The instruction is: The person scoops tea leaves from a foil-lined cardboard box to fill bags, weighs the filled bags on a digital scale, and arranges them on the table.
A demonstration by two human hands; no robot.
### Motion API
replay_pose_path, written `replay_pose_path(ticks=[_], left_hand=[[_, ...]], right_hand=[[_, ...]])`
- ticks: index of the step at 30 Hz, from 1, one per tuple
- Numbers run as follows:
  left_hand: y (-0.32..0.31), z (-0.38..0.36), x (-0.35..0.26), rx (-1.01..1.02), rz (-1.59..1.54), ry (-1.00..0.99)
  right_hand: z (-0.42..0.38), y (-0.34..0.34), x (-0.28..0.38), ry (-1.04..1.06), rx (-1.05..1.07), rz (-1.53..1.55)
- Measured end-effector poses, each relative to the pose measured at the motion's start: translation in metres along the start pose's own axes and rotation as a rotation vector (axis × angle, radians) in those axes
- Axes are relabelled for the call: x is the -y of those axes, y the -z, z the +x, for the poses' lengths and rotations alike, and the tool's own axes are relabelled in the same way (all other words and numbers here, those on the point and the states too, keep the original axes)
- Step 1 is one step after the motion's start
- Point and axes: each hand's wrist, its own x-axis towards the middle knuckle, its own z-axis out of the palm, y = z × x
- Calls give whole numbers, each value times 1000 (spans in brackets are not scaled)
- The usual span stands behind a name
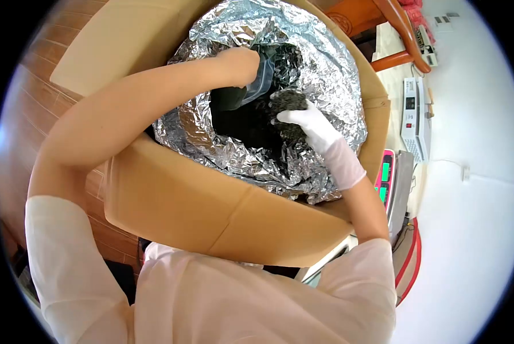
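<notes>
My left hand point(241, 66) is bare and closed on the edge of a clear plastic bag point(261, 80), which hangs down into a foil-lined box. My right hand point(310, 121), in a white glove, is curled around a clump of dark, loose, crumbly material point(289, 101), perhaps dried leaves. It is just right of the bag. Crinkled silver foil point(331, 69) lines the cardboard box point(176, 192) around both hands. More of the dark material lies deep inside, mostly in shadow. The bag's lower part is hard to make out there.
Open cardboard flaps point(116, 43) stick out at the sides. On the right, a scale point(388, 178) with green displays and a white device point(416, 117) stand on a counter. A wooden chair point(394, 28) is at the top. Red hoses point(415, 252) hang at lower right.
</notes>
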Motion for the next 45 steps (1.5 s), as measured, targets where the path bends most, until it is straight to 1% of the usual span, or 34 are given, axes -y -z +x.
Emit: replay_pose_path(ticks=[2, 3, 5, 7, 8, 10, 11, 14, 16, 18, 19, 20, 21, 22, 23, 24, 25, 26, 27, 28, 30, 31, 34, 35, 36, 37, 38, 39, 40, 41, 42, 43, 44, 45], left_hand=[[2, -6, -15, 34, -43, 73], [2, -10, -18, 28, -18, -17], [-6, -11, -22, 9, -35, -23], [-7, -13, -24, 13, -48, -65], [-7, -15, -23, 13, -46, -65], [-9, -15, -21, -20, -74, -89], [-9, -13, -19, -20, -74, -90], [-11, -5, -14, -51, -53, -101], [-12, -2, -14, -95, -76, -20], [-9, -1, -11, -90, -59, -25], [-9, -1, -10, -82, -67, -24], [-8, -1, -9, -74, -74, -23], [-7, -1, -7, -49, -41, -76], [-5, -1, -6, -39, -43, -75], [-4, -1, -6, -43, -28, -48], [-3, -1, -6, -47, -14, -20], [-4, 3, -3, -22, 18, -19], [-9, 8, 1, -87, 19, -4], [-12, 12, 5, -118, 43, -39], [-11, 13, 6, -149, 66, -73], [-7, 11, 4, -188, 58, -60], [5, 6, -2, -88, 96, -49], [-2, 15, 0, -123, 67, 14], [-3, 15, 2, -160, 114, -41], [-4, 14, 6, -196, 161, -94], [-14, 19, 12, -300, 158, -124], [-22, 21, 16, -345, 155, -139], [-29, 23, 20, -389, 152, -155], [-29, 25, 20, -363, 107, -92], [-23, 23, 18, -340, 64, -30], [-19, 19, 14, -335, 69, -31], [-10, 9, 4, -374, 101, -5], [-8, 5, 0, -411, 129, 26], [-21, 15, 5, -452, 233, 18]], right_hand=[[-23, -12, 23, 23, -62, 50], [-31, -19, 33, 19, -77, 73], [-31, -26, 39, -8, -108, 155], [-12, -25, 29, 20, -123, 284], [-4, -26, 24, 21, -123, 285], [7, -34, 20, 68, -362, 146], [4, -40, 23, 126, -327, 172], [8, -49, 23, 166, -364, 116], [8, -52, 25, 129, -332, 60], [8, -53, 29, 32, -412, -182], [7, -52, 29, 57, -336, -175], [7, -49, 29, 51, -335, -172], [7, -46, 29, 67, -238, -125], [6, -46, 30, 82, -142, -78], [-2, -51, 37, 135, -200, -117], [-3, -47, 36, 219, -260, -166], [-4, -40, 35, 222, -290, -289], [-4, -33, 32, 224, -317, -412], [-1, -27, 26, 167, -300, -498], [6, -23, 14, 155, -287, -493], [23, -15, -19, -56, -171, -957], [31, -15, -37, -94, -122, -1061], [59, -23, -93, -101, -35, -1482], [72, -28, -111, -72, 32, -1554], [80, -34, -130, 73, 45, -1612], [99, -40, -154, 268, 51, -1726], [118, -45, -172, 464, 52, -1829], [128, -54, -174, 548, 137, -1823], [135, -63, -170, 546, 137, -1812], [141, -70, -166, 463, 225, -1904], [148, -75, -160, 380, 318, -1992], [167, -67, -184, 459, 226, -1930], [177, -62, -180, 462, 239, -1924], [181, -52, -180, 567, 129, -1783]])
